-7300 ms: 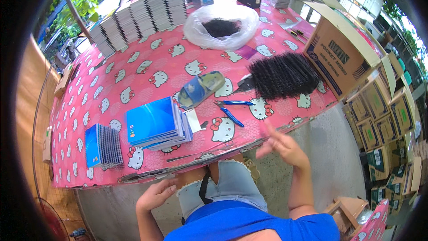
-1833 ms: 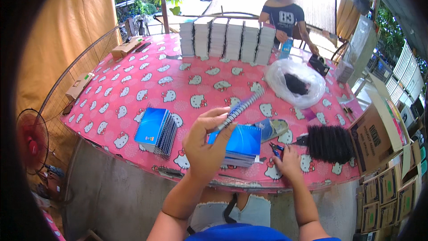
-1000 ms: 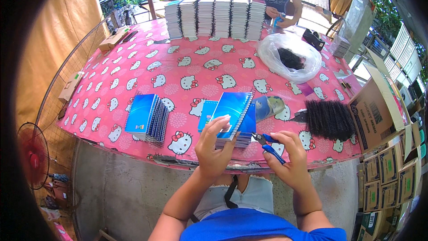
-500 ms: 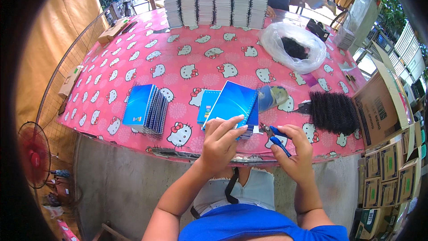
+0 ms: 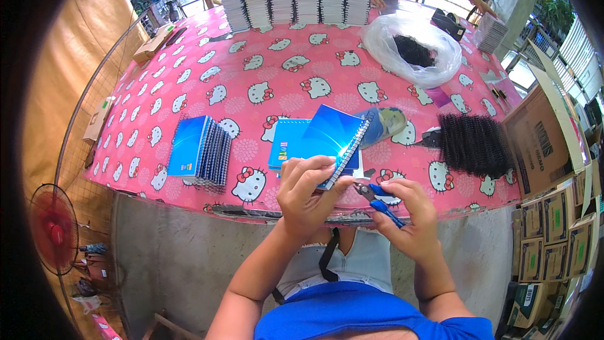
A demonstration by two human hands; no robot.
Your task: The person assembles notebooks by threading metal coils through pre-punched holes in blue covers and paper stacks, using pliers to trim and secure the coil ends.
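My left hand point(image 5: 304, 194) grips the lower corner of a blue spiral notebook point(image 5: 331, 133), its white-lit coil edge raised along the right side. Beneath it lie more blue notebooks point(image 5: 287, 141) on the table. In my right hand point(image 5: 414, 221) is a pair of cutting pliers point(image 5: 381, 206) with blue handles, its jaws beside the coil's lower end and my left thumb. Whether the jaws touch the wire cannot be made out. To the left stands a stack of coil-bound blue notebooks point(image 5: 196, 150).
Black spiral coils point(image 5: 477, 150) lie at the right by a cardboard box point(image 5: 540, 141). A clear plastic bag point(image 5: 379, 43) holds more black coils. Tall notebook stacks point(image 5: 306, 0) line the far edge of the pink table point(image 5: 251, 135), near another person's hand point(image 5: 377, 0). A red fan point(image 5: 53, 230) stands left.
The notebook has been tilted, bringing its coil edge up into view. My right hand has moved the pliers slightly left, closer to the coil's lower end.
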